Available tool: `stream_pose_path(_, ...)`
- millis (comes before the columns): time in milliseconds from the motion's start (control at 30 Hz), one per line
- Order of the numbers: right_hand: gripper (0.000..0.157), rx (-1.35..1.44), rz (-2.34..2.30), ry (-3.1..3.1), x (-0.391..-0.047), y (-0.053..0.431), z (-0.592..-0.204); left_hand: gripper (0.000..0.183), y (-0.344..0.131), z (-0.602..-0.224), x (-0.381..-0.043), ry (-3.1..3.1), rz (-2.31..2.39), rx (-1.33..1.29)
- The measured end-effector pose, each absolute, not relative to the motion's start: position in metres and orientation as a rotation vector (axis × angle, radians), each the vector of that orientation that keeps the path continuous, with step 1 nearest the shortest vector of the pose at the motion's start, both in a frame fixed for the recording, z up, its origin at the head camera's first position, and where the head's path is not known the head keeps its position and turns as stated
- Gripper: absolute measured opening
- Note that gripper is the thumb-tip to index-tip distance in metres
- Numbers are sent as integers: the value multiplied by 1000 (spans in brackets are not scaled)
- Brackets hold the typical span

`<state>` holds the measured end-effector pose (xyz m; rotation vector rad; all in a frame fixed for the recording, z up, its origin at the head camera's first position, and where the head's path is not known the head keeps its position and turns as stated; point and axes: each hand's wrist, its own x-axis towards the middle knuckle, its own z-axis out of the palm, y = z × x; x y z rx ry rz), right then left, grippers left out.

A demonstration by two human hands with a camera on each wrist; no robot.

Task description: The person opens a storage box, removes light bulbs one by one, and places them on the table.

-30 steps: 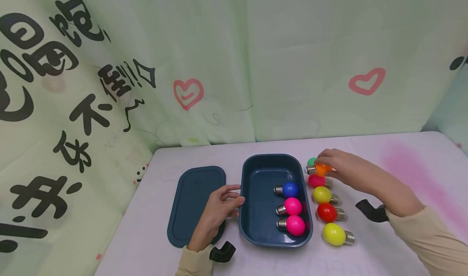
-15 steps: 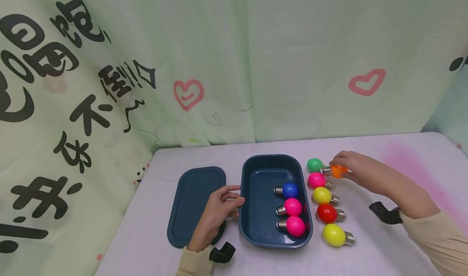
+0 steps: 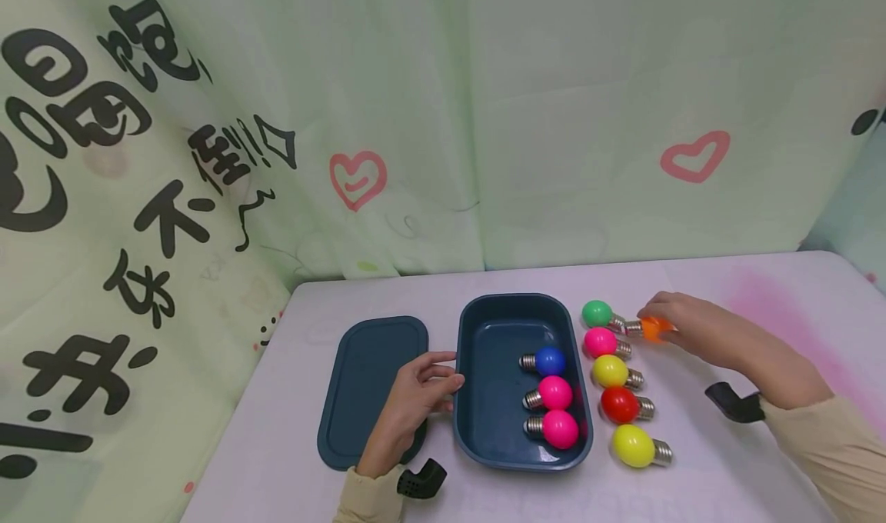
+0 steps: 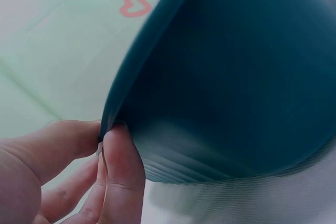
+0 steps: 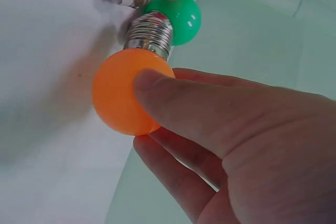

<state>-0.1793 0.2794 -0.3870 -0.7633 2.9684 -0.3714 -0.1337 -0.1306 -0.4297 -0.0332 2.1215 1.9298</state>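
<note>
An orange light bulb point(image 3: 654, 329) is in my right hand point(image 3: 706, 331), thumb and fingers pinching its round glass. Its screw base points left, near the green bulb point(image 3: 597, 313) in the head view. In the right wrist view the orange bulb point(image 5: 131, 90) hides part of the thumb's opposite fingers. My left hand point(image 3: 420, 388) pinches the left edge of a dark blue box point(image 3: 462, 431); in the left wrist view its rim point(image 4: 118, 85) runs between thumb and finger. Inside the box lie a blue bulb point(image 3: 551, 361) and two pink bulbs point(image 3: 557, 428), along its right side.
Right of the box runs a column of bulbs: pink point(image 3: 599, 343), yellow point(image 3: 610, 371), red point(image 3: 619, 404) and another yellow point(image 3: 632, 445). A flat dark blue lid point(image 3: 370, 384) lies left of the box, partly under my left forearm. A printed curtain point(image 3: 554, 123) hangs behind the table.
My right hand has moved to the right and slightly toward me with the orange bulb, uncovering the green bulb. The left hand and the box have stayed put.
</note>
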Motion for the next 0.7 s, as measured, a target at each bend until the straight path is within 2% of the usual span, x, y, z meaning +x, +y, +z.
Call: stream_pose_path(700, 35, -727, -385, 2932, -182, 285, -397, 49, -131, -431, -133, 2124, 1933, -27)
